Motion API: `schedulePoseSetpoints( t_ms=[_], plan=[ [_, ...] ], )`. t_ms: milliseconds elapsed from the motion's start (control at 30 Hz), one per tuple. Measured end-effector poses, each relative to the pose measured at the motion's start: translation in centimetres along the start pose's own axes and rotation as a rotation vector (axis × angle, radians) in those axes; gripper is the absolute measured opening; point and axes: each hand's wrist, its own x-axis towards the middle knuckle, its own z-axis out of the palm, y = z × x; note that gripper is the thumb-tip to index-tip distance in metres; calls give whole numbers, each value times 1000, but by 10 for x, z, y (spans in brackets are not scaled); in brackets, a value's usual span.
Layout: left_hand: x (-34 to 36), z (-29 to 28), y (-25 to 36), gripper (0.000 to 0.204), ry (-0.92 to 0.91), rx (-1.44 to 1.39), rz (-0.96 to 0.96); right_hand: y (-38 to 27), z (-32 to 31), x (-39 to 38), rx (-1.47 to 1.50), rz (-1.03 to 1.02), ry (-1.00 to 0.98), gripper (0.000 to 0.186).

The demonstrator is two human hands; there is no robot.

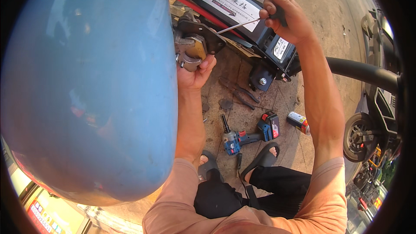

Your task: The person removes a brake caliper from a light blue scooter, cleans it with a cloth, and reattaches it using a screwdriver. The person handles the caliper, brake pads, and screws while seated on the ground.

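Note:
My left hand point(199, 73) grips a metal part that looks like a brake caliper point(190, 54) from below, its thumb and fingers around the lower edge. A dark flat plate with holes point(203, 34) sits against the caliper's upper side. Up and to the right, my right hand point(291, 16) is closed around the dark handle of what looks like a screwdriver point(239, 26). Its thin shaft slants down left, with the tip at or just behind the plate; contact is unclear. A second short metal tip rises above my right fingers; I cannot tell what it belongs to.
A large rounded blue surface point(91, 91) fills the left. Behind my hands lies a black and red floor jack point(266, 32) with a long handle. Pliers point(239, 91), a cordless impact wrench point(248, 138) and a spray can point(299, 122) lie on the ground. A wheel point(359, 137) stands at right.

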Motion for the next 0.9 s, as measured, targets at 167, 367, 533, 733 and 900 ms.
schedulePoseSetpoints(
  t_ms=[167,367,533,733,900],
  plan=[
    [0,-2,-7,80,18,-25,98,-24,-10,-12,187,-173,63,36],
    [7,-1,-11,66,47,12,135,-30,37,-77,266,-423,33,39],
    [11,6,-13,62,52,49,134,-17,78,-98,-277,-509,-8,35],
    [14,20,-21,63,160,127,193,1,111,-113,-458,-680,116,33],
    [20,27,-25,66,218,161,233,20,129,-120,-633,-845,156,19]
  ],
)
